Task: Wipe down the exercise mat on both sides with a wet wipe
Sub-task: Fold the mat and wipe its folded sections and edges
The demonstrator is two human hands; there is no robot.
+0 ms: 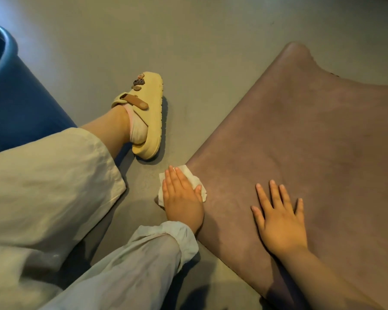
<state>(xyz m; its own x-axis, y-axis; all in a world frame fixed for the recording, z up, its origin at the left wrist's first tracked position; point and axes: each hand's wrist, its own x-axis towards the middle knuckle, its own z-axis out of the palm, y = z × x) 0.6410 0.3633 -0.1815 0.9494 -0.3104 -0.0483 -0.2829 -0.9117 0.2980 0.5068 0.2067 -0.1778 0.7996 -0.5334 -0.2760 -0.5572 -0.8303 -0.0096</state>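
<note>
Grey floor [211, 41] carries the mat [311, 130]. Left hand [182, 198] presses the wet wipe [188, 173] flat at the mat's edge; right hand [280, 220], fingers spread, steadies it. Upper side under wiping; next stroke should probably travel inward.

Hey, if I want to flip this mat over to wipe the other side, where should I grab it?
Probably the near left edge of the exercise mat, beside the wet wipe under your left hand. That edge lies free on the floor, so fingers can slide under from the left. Lift your right hand off first; it presses the mat flat.
</note>
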